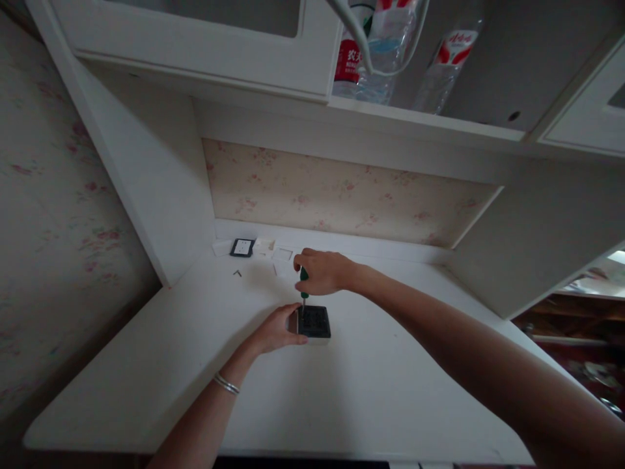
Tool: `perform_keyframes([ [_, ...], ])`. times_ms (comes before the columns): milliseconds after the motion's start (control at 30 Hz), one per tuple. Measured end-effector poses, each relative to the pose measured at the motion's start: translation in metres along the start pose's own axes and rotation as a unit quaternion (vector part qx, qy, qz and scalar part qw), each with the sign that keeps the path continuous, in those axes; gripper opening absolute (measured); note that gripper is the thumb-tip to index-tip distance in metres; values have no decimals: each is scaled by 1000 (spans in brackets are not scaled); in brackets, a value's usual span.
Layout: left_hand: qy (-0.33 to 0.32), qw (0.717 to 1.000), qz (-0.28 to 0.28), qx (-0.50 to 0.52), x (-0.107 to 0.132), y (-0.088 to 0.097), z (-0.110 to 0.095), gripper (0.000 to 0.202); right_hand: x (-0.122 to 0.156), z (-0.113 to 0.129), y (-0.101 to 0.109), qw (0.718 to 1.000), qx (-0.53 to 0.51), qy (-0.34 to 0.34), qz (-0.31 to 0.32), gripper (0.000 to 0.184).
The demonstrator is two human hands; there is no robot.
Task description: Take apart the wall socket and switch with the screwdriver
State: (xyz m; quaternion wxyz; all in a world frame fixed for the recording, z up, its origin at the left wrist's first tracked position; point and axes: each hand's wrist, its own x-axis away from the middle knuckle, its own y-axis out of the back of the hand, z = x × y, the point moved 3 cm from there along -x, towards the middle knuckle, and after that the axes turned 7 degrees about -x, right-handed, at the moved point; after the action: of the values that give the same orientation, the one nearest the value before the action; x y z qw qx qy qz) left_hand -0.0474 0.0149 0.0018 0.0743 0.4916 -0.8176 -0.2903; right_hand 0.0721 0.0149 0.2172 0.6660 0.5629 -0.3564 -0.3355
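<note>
While the person works near the middle of the frame, the right hand point(322, 272) is closed around the green handle of a screwdriver point(303, 281), which stands nearly upright with its tip going down onto the left part of a dark square socket plate point(315, 322). This plate lies flat on the white desk point(371, 391), a little below the centre of the picture. The left hand point(278, 329) rests beside the plate, its fingers half curled and touching the left edge, so it seems to steady the plate and not to grip it fully; a thin bracelet point(226, 383) is on that wrist. To do this step well, the screwdriver should probably stay straight above the screw, with steady pressure downward, because a tilted tip may slip out. The left hand should press the plate against the desk so that it does not turn together with the tool. Whether the tip sits in a screw head is too small to tell. Further up, left of centre, another socket point(242, 247) and some white pieces point(273, 251) lie near the back wall, and a small screw point(237, 273) lies apart from them.
</note>
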Motion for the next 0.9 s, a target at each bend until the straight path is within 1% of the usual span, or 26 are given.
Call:
perform_keyframes([
  [67, -1, 1000, -1, 1, 0, 0, 0, 88, -1, 0, 0, 999, 24, -24, -24, 37],
  [100, -1, 1000, 1, 2, 0, 0, -1, 88, -1, 1, 0, 999, 27, -16, -31, 37],
  [167, -1, 1000, 5, 3, 0, 0, -2, 87, 0, 2, -1, 999, 11, 15, -31, 29],
  [200, 1, 1000, 6, 1, 0, 1, -3, 87, 0, 2, -1, 999, -3, 27, -29, 30],
  [267, 5, 1000, 6, -3, 0, 1, -5, 85, 2, 0, -2, 999, -27, 28, -24, 47],
  [300, 6, 1000, 5, -5, 0, 1, -5, 85, 2, -1, -2, 999, -31, 19, -25, 53],
  [333, 8, 1000, 4, -6, 0, 1, -5, 85, 2, -1, -3, 999, -30, 6, -30, 53],
  [433, 10, 1000, 1, -8, 0, 1, -4, 87, 1, -1, -5, 998, -3, -28, -53, 38],
  [533, 11, 1000, 2, -7, 0, 0, -2, 89, 1, 2, -6, 999, -3, 7, -54, 29],
  [567, 12, 1000, 3, -7, 0, 0, -1, 90, 1, 2, -6, 999, -12, 23, -48, 31],
  [600, 15, 1000, 3, -6, 0, 0, 0, 91, 2, 3, -6, 998, -22, 35, -40, 36],
  [633, 17, 1000, 3, -5, 0, 0, 0, 91, 2, 3, -6, 998, -28, 34, -34, 40],
  [733, 17, 1000, 3, 0, 0, 0, 0, 90, 1, 0, -5, 999, -9, -17, -36, 34],
  [767, 15, 1000, 2, 2, 0, 0, 0, 89, 1, -1, -5, 999, 1, -31, -42, 36],
  [800, 12, 1000, 3, 4, 0, 0, -1, 88, 0, -1, -5, 998, 5, -31, -46, 38],
  [867, 11, 1000, 2, 7, 0, 1, -2, 88, 0, 0, -4, 999, -7, 7, -45, 34],
  [900, 13, 1000, 2, 7, 0, 1, -2, 88, 1, 0, -4, 999, -21, 28, -41, 35],
])
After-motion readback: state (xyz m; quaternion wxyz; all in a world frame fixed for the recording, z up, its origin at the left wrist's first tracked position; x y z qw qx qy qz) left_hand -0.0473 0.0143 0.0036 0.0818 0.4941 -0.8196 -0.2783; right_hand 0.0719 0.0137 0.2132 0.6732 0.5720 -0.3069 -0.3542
